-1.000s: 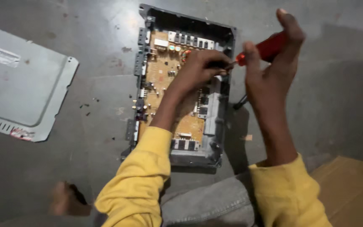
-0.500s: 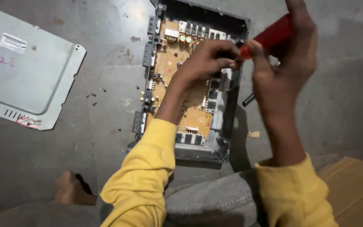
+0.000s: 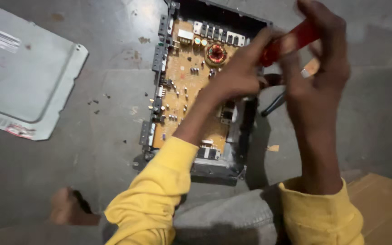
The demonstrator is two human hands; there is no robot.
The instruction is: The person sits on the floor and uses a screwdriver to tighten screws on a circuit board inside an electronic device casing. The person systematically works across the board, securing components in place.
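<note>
Our right hand [image 3: 316, 77] grips the red screwdriver handle [image 3: 291, 41], left hand [image 3: 239, 75] pinching its shaft over the open circuit board [image 3: 184, 86] on the floor, so we keep the tip square.

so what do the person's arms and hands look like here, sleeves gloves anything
Both arms wear bright yellow long sleeves with ribbed cuffs, the left sleeve and right sleeve pushed partway up the forearms. The left hand and right hand are bare: no gloves, rings or watch show.
</note>
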